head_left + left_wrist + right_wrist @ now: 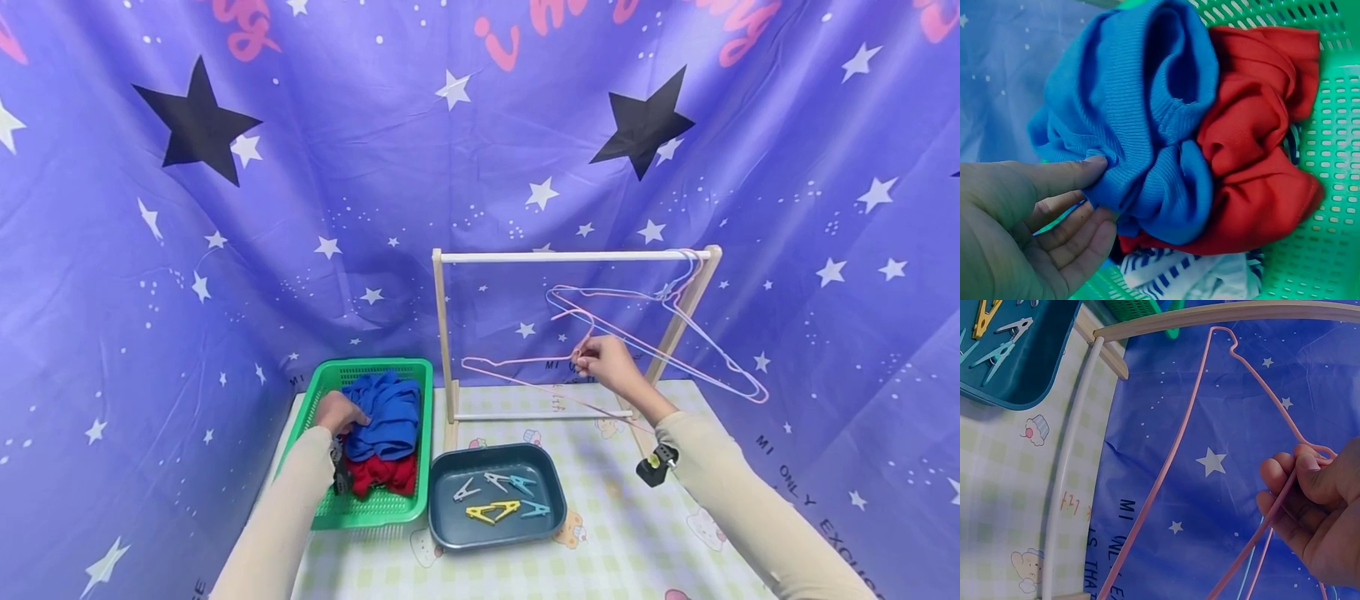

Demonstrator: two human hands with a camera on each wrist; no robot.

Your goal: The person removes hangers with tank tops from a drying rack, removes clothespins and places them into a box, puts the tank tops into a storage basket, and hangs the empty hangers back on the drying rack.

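In the green basket (425, 417), my left hand (339, 411) pinches a fold of a blue garment (388, 417) with ribbed trim. The left wrist view shows the thumb (1088, 169) on top of the cloth and the fingers beneath. A red garment (1254, 137) lies beside the blue one, with white-and-navy striped cloth (1172, 269) under them. My right hand (609, 363) grips a pink hanger (525, 361) just below its hook. It holds the hanger up in front of the wooden drying rack (570, 257).
A blue and a pink hanger (705, 265) hang at the right end of the rack's white bar. In front of the rack, a dark teal tray (558, 500) holds several white, yellow and blue clothespins (493, 510). A checked cloth (622, 533) covers the table; a purple starred curtain surrounds it.
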